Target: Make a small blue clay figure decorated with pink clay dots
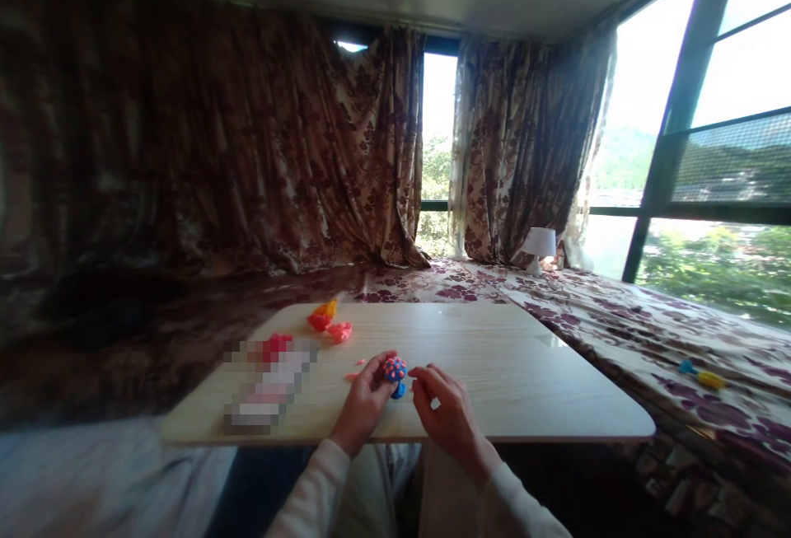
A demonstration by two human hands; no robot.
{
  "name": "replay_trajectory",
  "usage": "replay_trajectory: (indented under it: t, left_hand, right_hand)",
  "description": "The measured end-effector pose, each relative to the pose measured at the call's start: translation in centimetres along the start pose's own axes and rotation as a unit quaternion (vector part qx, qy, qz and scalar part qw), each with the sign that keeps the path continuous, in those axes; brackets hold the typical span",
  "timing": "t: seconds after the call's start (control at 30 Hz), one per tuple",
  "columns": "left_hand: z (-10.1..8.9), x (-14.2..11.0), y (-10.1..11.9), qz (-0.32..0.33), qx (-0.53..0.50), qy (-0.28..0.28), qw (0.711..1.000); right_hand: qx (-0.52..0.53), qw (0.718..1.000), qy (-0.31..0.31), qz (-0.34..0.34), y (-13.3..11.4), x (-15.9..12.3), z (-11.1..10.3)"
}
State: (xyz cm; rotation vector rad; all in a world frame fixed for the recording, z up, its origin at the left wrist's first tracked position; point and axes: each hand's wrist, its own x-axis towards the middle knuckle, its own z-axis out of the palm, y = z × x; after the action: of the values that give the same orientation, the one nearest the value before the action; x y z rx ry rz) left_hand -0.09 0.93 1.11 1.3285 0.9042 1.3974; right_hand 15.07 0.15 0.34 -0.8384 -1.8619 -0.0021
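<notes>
My left hand [366, 398] is closed on a small blue clay mushroom [395, 370], gripping its cap from the left side. Pink dots cover the cap, and its short blue stem points down over the table. Just right of the mushroom, my right hand [442, 402] has its fingers curled, with thumb and index close together near the cap. Whatever may be between those fingertips is too small to make out. Small pink clay bits [352, 376] lie on the table beyond my left hand.
The pale wooden table [525, 373] holds an orange-and-red crumpled packet [322, 315], a coral lump [339, 331], a red lump [277, 346] and a pixelated patch at left. A white lamp [540, 250] stands behind. A blue-and-yellow item [710, 378] lies right on flowered cloth.
</notes>
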Motion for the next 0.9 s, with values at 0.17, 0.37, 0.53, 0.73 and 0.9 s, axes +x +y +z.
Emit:
replay_trajectory:
  t: [0.17, 0.37, 0.53, 0.73, 0.9]
  left_hand:
    - [0.0, 0.0, 0.0, 0.006, 0.005, 0.0, 1.0]
    - [-0.1, 0.1, -0.4, 0.011, 0.008, 0.002, 1.0]
    - [-0.1, 0.2, -0.8, 0.021, 0.025, 0.003, 0.999]
    - [-0.2, 0.4, -1.1, 0.029, 0.024, -0.003, 0.999]
    - [-0.2, 0.4, -1.1, 0.024, 0.015, 0.002, 1.0]
  right_hand:
    - [-0.009, 1.0, -0.01, -0.014, -0.4, 0.1, -0.3]
    - [-0.023, 0.998, -0.039, -0.05, -0.8, 0.0, -0.6]
    - [-0.029, 0.997, -0.044, -0.059, -0.7, -0.2, -0.6]
    - [-0.039, 0.995, -0.062, -0.065, -0.4, -0.2, -0.5]
    - [-0.054, 0.995, -0.063, -0.064, -0.3, -0.1, -0.4]
